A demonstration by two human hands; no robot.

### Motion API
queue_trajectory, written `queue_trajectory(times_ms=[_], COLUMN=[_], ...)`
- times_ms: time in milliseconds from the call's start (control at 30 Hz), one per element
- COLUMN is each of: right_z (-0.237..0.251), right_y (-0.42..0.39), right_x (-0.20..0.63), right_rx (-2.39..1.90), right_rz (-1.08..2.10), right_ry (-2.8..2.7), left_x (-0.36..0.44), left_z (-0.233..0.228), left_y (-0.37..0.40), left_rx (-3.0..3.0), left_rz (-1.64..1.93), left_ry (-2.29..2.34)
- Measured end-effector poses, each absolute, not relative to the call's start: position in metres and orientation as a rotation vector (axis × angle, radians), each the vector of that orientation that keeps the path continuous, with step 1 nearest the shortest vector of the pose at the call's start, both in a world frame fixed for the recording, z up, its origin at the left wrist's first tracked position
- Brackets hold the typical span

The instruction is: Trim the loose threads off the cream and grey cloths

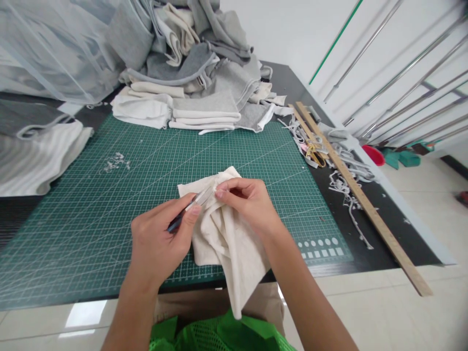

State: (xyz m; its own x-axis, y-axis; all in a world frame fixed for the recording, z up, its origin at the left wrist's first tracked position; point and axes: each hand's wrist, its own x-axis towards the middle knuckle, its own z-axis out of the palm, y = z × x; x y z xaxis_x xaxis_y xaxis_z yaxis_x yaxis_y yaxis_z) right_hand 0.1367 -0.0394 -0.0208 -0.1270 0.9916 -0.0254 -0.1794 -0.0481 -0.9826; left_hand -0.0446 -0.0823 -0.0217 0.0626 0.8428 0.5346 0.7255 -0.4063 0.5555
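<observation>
Your black table (pixel 395 229) carries a green cutting mat (pixel 109 204) at frame centre. Fabric pile (pixel 190 83) upper centre; wooden ruler (pixel 358 195), scissors (pixel 316 153) and trimmings (pixel 343 187) at right; lint (pixel 115 163) upper left on your mat.

Cream cloth (pixel 223 234) — crumpled, draped off the mat's near edge, slim blue-handled tool (pixel 190 208) against it

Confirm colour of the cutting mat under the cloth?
Green with a pale grid, seen in the head view: cutting mat under the cream cloth.
</observation>
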Motion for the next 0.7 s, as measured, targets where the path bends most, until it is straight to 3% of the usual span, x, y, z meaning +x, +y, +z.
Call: queue_trajectory(times_ms=[700], right_z=[-0.022], right_y=[-0.039], right_x=[0.1365], right_rx=[-1.031], right_rz=[1.393], right_ry=[-1.202], left_x=[-0.0357], left_z=[-0.0184], left_y=[-0.0766], left_rx=[2.307], left_rz=[1.242], left_ry=[1.558])
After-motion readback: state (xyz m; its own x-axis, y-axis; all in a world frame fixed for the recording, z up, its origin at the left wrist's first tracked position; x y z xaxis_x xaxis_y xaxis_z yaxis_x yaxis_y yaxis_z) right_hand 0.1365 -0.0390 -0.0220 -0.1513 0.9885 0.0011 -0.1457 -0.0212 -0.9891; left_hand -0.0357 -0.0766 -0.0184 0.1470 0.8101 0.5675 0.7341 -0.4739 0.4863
